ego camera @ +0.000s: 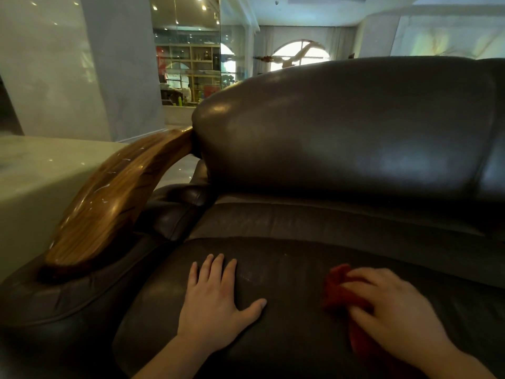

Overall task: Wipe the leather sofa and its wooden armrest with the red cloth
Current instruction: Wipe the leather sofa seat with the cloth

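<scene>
Right hand (396, 310) presses red cloth (338, 291) on sofa seat (287, 269).

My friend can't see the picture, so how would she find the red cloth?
Start at the big dark leather sofa and look down to its seat cushion at the bottom. Two hands rest there; the cloth is bunched under the right hand, near the right edge. It is the only bright red thing on the dark leather.

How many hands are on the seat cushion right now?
2. The left hand lies flat, fingers spread, near the wooden armrest. The right hand presses the red cloth onto the seat cushion further right.
</scene>
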